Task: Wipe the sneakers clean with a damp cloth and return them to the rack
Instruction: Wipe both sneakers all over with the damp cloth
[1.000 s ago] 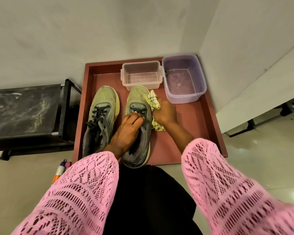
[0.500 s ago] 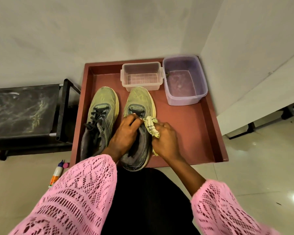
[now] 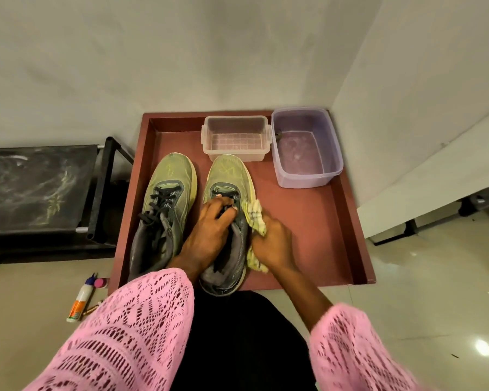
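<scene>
Our left hand [image 3: 209, 230] grips the laces of the right sneaker [image 3: 226, 221], which stands beside the left sneaker [image 3: 164, 213] in the red tray [image 3: 308, 221]. Our right hand [image 3: 271, 246] clutches the damp cloth [image 3: 254, 218] against that shoe's outer side.

I read this as a home, in a bare corner of a room or entryway. I see glossy pale floor tiles [image 3: 435, 306] meeting plain painted walls [image 3: 181, 52] just behind a dark red tray [image 3: 308, 221] set on the floor. Left of the tray stands a low black shoe rack [image 3: 40, 190], its dusty shelf close to the ground. On the tray sit a worn pair of sneakers [image 3: 167, 187] and two plastic food tubs [image 3: 235, 139], household things. Near the tray's front left corner a glue bottle [image 3: 81, 300] lies loose on the tiles.
</scene>
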